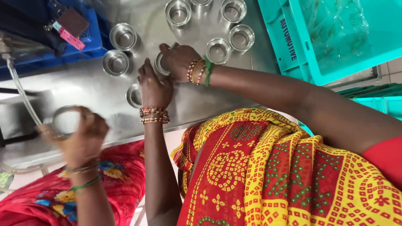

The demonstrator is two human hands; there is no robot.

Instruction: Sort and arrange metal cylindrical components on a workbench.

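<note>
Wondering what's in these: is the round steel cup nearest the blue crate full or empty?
Empty: the round steel cup stands upright, mouth up, with its bare shiny bottom showing.

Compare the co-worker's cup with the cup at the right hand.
The co-worker's cup is lifted in a hand; the other cup, at the right hand, stands on the table. The first shows its whole rim; the second is half hidden by fingers. Both are round steel.

A pink tag (pixel 68 37) on a dark pouch (pixel 72 21) — up left of the hands; clear plastic bags (pixel 339 29) in the teal crate (pixel 289 46) — right.
</note>
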